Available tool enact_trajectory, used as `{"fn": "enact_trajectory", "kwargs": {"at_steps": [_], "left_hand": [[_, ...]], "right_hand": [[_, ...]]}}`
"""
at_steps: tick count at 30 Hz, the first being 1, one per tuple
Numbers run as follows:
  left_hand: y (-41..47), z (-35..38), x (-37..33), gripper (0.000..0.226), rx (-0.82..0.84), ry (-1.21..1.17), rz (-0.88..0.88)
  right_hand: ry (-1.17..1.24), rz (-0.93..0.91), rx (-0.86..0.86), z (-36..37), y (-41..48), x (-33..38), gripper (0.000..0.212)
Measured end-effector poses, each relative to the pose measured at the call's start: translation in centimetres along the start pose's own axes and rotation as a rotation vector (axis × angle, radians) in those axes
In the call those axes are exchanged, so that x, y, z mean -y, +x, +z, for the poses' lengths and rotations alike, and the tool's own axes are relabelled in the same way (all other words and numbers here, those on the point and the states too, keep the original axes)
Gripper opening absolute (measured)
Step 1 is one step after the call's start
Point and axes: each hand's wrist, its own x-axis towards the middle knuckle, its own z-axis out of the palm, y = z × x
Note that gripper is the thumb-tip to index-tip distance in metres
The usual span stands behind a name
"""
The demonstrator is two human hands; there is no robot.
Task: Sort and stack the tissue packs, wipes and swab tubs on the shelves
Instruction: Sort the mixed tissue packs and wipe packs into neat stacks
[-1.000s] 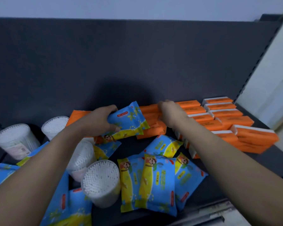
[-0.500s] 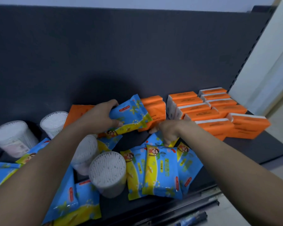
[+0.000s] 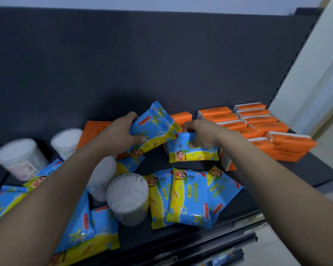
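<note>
Near edge of shelf (image 3: 315, 166): swab tub (image 3: 127, 196) & flat wipes packs (image 3: 188, 196). Above them, right hand (image 3: 202, 134) pinches top edge of a wipes pack (image 3: 193, 152), fingers curled tight. Left hand (image 3: 121, 134) wraps another pack (image 3: 154, 129), thumb pressed on front. Packs look light, soft, prob. slippery, so hold by the sides. Back right: orange tissue packs (image 3: 288, 144) in rows.

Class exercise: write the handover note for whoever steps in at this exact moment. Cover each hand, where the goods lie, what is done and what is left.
Left hand: grip on one wipes pack, lifted.
Right hand: grip on a second wipes pack, lifted.
Orange tissue packs: mostly rowed at right rear of the shelf.
Swab tubs: scattered left and centre, upright.
Loose wipes: front, overlapping.
Left to do: stack wipes, group tubs.
</note>
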Motion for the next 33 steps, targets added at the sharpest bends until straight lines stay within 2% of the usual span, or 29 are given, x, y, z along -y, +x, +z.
{"fn": "enact_trajectory", "kwargs": {"at_steps": [3,7,11,21,25,33], "left_hand": [[-0.2,-0.2,-0.7,0.032,-0.093,-0.005,-0.016],[-1.2,-1.6,-2.0,0.034,-0.275,0.002,-0.065],[-3.3,-3.4,-3.0,0.037,-0.479,-0.006,-0.133],[-14.4,-6.8,-0.3,0.039,-0.789,0.039,-0.417],[-20.3,-8.9,2.6,0.04,-0.85,0.051,-0.5],[-35.0,-15.0,11.6,0.028,-0.879,0.065,-0.574]], "right_hand": [[0.043,-0.083,-0.132,-1.4,-0.3,0.5,0.034],[0.032,-0.169,-0.307,-4.2,-0.1,1.6,0.028],[0.113,-0.279,-0.374,-6.2,0.2,3.5,0.024],[0.278,-0.615,-0.376,-5.1,1.2,14.0,0.021],[0.24,-0.743,-0.365,-3.8,0.6,20.9,0.024],[0.235,-0.832,-0.251,1.6,-2.6,37.4,0.023]]}}
